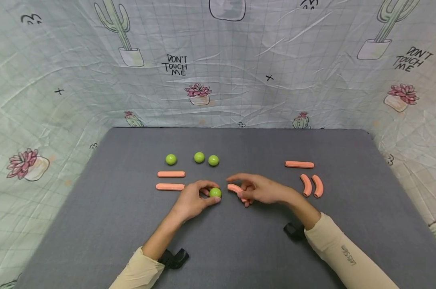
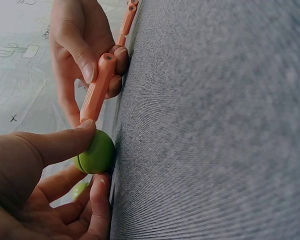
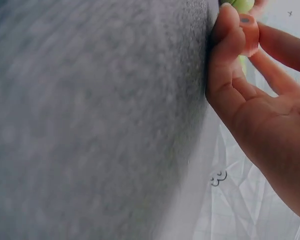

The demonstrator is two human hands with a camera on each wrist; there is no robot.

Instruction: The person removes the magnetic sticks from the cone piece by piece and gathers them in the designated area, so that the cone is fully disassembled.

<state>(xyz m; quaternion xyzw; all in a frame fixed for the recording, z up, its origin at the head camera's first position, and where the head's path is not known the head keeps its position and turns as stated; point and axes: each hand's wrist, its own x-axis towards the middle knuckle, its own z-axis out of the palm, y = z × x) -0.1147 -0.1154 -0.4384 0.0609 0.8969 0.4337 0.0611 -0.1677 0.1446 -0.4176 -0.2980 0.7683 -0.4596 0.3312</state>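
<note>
Near the middle of the grey table, my left hand (image 1: 192, 200) holds a small green ball (image 1: 215, 193) between thumb and fingers. The left wrist view shows a dark seam on that ball (image 2: 97, 152), which sits low beside the tabletop. Just to its right, my right hand (image 1: 264, 189) pinches a curved, ridged orange piece (image 1: 234, 188) between thumb and fingers, with the index finger stretched out above it. A small dark hole marks the near end of this orange piece (image 2: 96, 92). In the right wrist view its end (image 3: 250, 36) shows between the fingertips.
Three more green balls (image 1: 199, 157) lie behind my left hand. Two straight orange sticks (image 1: 171, 174) lie to its left. Off to the right are another straight orange stick (image 1: 299, 164) and two curved orange pieces (image 1: 317, 186). A printed cloth (image 1: 232, 88) hangs around the table (image 1: 239, 249).
</note>
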